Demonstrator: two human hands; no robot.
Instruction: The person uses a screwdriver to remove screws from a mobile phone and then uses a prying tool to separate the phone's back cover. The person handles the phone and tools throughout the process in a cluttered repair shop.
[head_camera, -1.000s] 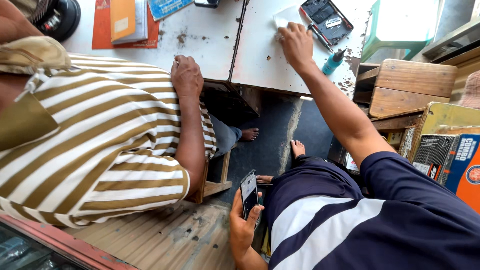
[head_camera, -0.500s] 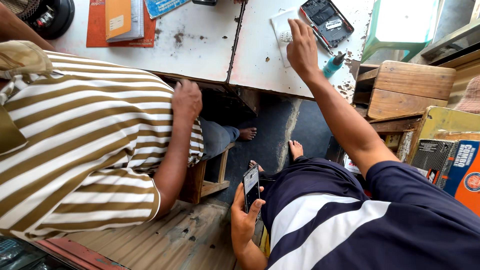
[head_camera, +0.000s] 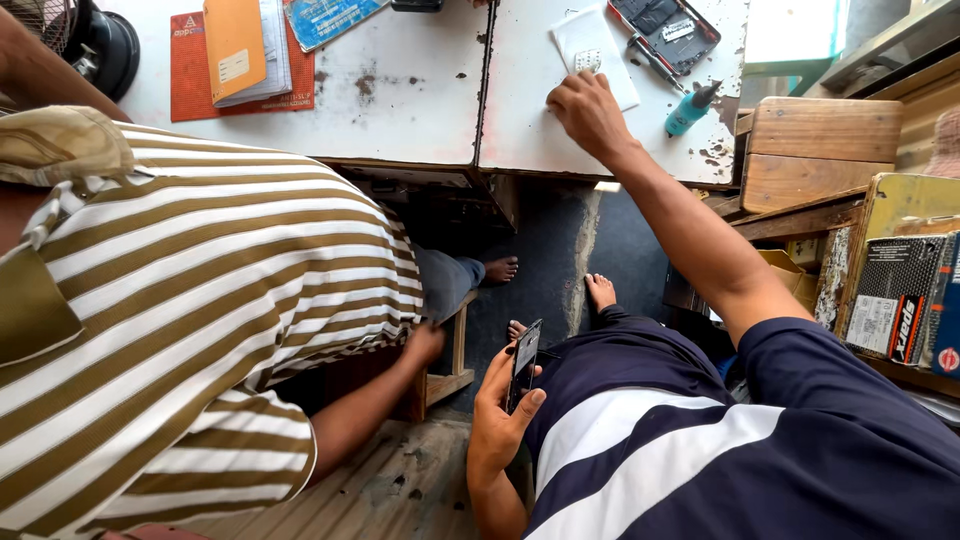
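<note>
Work looks early/mid: opened dark phone shell lying at far edge of white, chipped bench, not reassembled. Left hand curled round slim black phone, low near lap. Right hand loosely closed on white paper sheet; pinch unclear. Teal squeeze bottle just right, contents not visible.

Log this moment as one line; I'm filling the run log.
left hand: holds black slim phone at lap | right hand: on white paper sheet, scuffed white table | neighbour: striped shirt
</note>
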